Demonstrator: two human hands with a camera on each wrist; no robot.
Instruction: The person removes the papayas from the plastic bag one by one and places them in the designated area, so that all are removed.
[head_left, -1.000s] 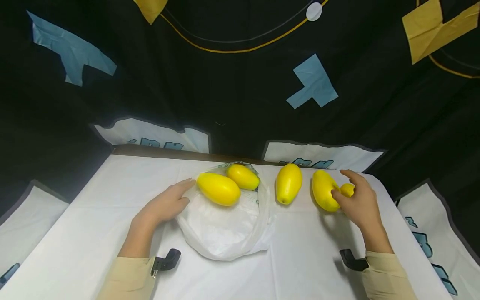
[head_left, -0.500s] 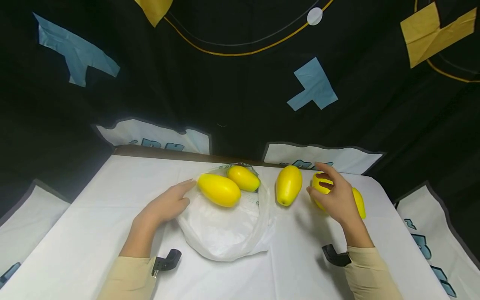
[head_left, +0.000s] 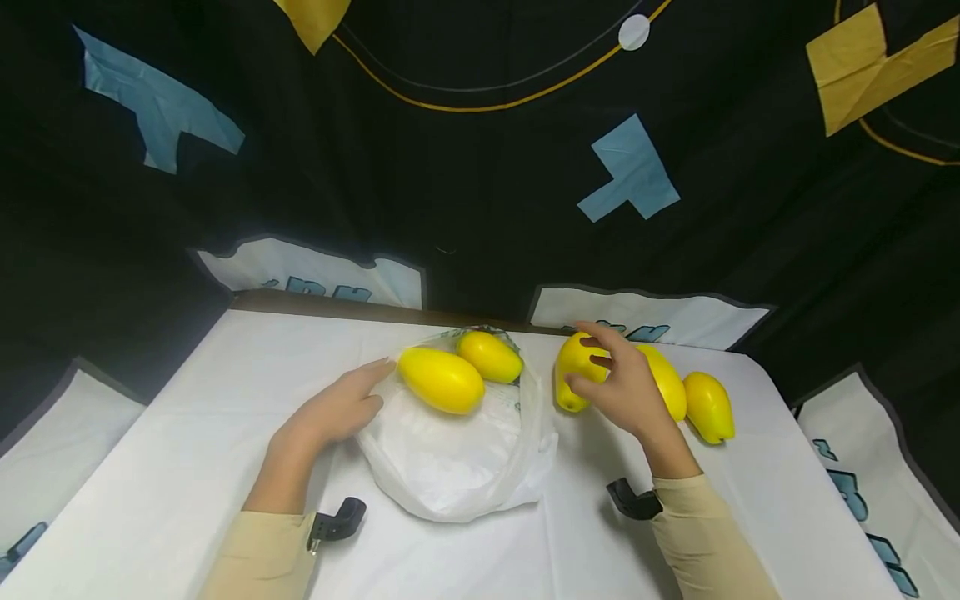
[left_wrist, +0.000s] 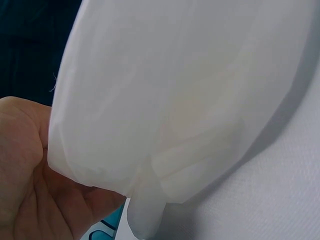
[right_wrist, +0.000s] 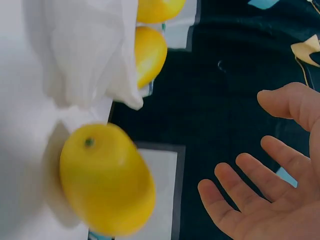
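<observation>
In the head view a white plastic bag [head_left: 450, 467] lies with its mouth toward me. On its far part rest a large yellow mango-shaped fruit [head_left: 440, 381] and a smaller one [head_left: 489, 357]. My left hand [head_left: 335, 408] is at the bag's left rim, index finger reaching toward the large fruit; in the left wrist view the bag [left_wrist: 165, 100] covers its fingers, so I cannot tell whether they grip it. My right hand [head_left: 624, 385] hovers at another yellow fruit [head_left: 572, 382], thumb and fingers spread. The right wrist view shows that hand [right_wrist: 280, 190] apart from the fruit [right_wrist: 107, 182].
Two more yellow fruits stand to the right of my right hand, one partly behind it [head_left: 667, 383] and one farther out [head_left: 708, 407]. A white cloth covers the table [head_left: 600, 542]. Black fabric [head_left: 420, 200] hangs behind its back edge.
My right hand has let go of the rightmost fruit, leaving it on the table, and has moved left past a second fruit to the one beside the bag. My left hand stays put.
</observation>
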